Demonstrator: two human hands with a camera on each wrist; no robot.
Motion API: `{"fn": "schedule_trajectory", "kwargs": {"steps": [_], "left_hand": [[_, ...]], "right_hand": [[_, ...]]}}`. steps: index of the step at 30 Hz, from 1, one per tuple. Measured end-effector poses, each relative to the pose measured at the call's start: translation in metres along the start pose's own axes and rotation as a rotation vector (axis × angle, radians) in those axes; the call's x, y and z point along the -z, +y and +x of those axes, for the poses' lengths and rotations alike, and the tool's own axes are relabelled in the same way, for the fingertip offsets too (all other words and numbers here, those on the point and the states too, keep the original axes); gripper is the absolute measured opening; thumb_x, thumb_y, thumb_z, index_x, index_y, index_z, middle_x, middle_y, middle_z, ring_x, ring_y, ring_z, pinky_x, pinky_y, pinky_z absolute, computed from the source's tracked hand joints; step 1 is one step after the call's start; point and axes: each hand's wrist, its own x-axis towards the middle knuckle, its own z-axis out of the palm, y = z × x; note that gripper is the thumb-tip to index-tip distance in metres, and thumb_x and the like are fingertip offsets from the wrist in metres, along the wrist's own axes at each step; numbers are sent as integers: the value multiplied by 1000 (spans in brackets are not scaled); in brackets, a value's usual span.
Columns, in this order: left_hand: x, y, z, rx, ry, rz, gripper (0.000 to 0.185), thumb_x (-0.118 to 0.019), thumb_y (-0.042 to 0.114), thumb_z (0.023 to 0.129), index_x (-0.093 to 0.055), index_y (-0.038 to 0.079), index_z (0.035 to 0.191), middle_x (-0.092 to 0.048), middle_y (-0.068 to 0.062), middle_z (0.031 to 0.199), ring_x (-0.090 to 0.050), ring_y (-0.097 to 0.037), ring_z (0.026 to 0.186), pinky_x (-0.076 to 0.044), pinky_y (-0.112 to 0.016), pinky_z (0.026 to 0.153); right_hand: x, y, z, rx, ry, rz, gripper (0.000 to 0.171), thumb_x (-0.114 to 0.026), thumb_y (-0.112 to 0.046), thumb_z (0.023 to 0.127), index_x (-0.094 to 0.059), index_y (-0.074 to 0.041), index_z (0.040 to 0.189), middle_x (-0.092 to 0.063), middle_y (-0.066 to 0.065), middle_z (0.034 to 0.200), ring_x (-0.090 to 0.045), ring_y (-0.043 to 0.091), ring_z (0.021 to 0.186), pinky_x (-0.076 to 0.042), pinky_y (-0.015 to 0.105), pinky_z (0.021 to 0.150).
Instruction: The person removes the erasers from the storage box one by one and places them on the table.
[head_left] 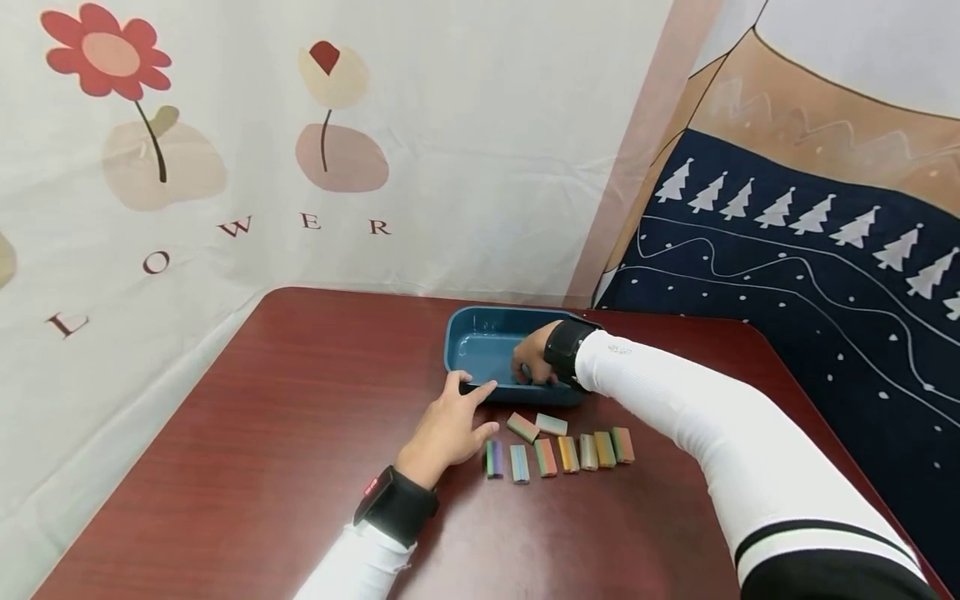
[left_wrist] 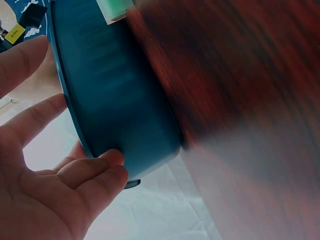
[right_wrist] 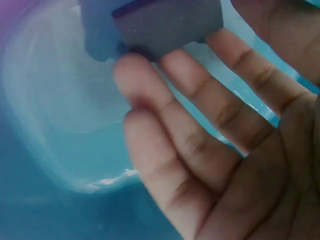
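A deep blue plastic basin (head_left: pixel 480 350) stands near the table's back edge. My right hand (head_left: pixel 534 354) is inside it with fingers bent down. In the right wrist view a dark grey block (right_wrist: pixel 170 25) sits at that hand's fingertips (right_wrist: pixel 137 70), its top cut off by the frame; the hand pinches it, low over the basin floor. My left hand (head_left: pixel 444 429) is spread at the basin's front left corner. In the left wrist view some of its fingertips (left_wrist: pixel 112 157) touch the rim and outer wall, while the thumb stays apart from the basin.
Several small two-toned blocks (head_left: pixel 546 458) stand in a rough row in front of the basin. Two more, an orange-green one (head_left: pixel 523 427) and a pale one (head_left: pixel 552 424), lie closer to it. The brown table (head_left: pixel 315 417) meets a printed white curtain (head_left: pixel 480 167) behind.
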Motion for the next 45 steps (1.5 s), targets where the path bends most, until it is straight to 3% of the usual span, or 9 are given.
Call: {"fn": "schedule_trajectory", "kwargs": {"steps": [7,10,18,32,40,45], "left_hand": [[0,0,1,0,-12,11,61,-70,32,91,-49,17,145,-33,-19,141,-49,-14,56,-46,-33,64],[1,0,1,-3,-9,12,61,-70,33,91,-49,17,145,-33,-19,141,-49,-14,57,-46,-33,64],[1,1,1,1,-8,10,60,-70,32,91,-49,16,145,-33,-19,141,-51,-15,60,-47,-34,66],[4,2,0,26,-26,-19,60,-69,32,92,-48,17,146,-31,-18,144,-51,-13,59,-46,-32,66],[4,3,0,32,-19,-6,61,-70,33,91,-48,18,146,-32,-17,143,-52,-14,63,-47,-34,67],[3,3,-1,35,-22,-7,61,-70,33,91,-48,18,146,-31,-17,143,-55,-16,68,-49,-35,71]], "right_hand": [[-2,-12,3,-12,22,-117,24,-56,-3,93,-64,-24,87,-62,-3,83,-52,11,57,-41,26,52],[-3,-16,5,-6,45,-199,21,-58,-5,95,-62,-23,85,-59,-4,83,-49,13,63,-39,28,55],[-8,-20,16,11,97,-405,17,-66,-8,92,-62,-23,84,-58,-6,82,-53,13,74,-47,30,67],[-11,-16,18,71,124,-325,22,-65,-4,91,-61,-23,81,-58,-6,74,-50,11,63,-43,28,59],[-8,-16,14,66,168,-365,18,-66,-8,91,-63,-23,81,-58,-9,74,-53,10,65,-47,28,64],[-6,-11,17,76,209,-324,14,-71,-14,88,-63,-22,80,-59,-9,72,-55,10,65,-48,29,63]]}}
